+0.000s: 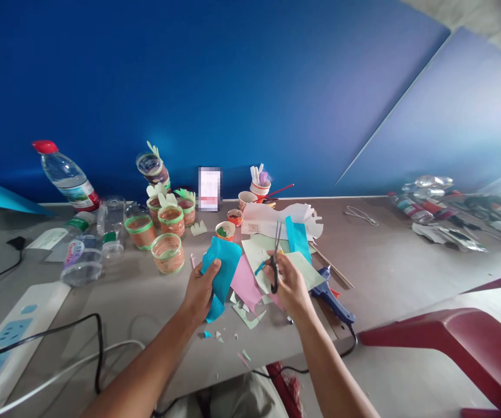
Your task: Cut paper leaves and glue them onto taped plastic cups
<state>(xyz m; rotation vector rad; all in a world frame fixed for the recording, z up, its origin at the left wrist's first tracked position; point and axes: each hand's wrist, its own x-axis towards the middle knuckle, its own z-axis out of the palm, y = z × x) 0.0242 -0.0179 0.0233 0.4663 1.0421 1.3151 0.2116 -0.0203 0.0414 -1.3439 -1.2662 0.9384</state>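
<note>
My left hand (201, 292) grips a piece of bright blue paper (223, 268), thumb on top, over the front of the table. In my right hand (291, 283) is a pair of scissors (276, 261), its blades pointing up and away from me. The scissors are apart from the blue paper. A small blue scrap (259, 267) shows beside the scissors' handle; whether my fingers hold it I cannot tell. Pale green paper (256, 255) and pink paper (245, 284) lie under and between my hands, with small cut scraps (248, 316) nearer me.
Several string-wrapped cups (168, 253) and clear plastic bottles (69, 177) stand to the left. A blue glue gun (334, 302) lies right of my right hand, its cable hanging over the edge. A power strip (19, 331) is at left, a red chair (446, 331) at right.
</note>
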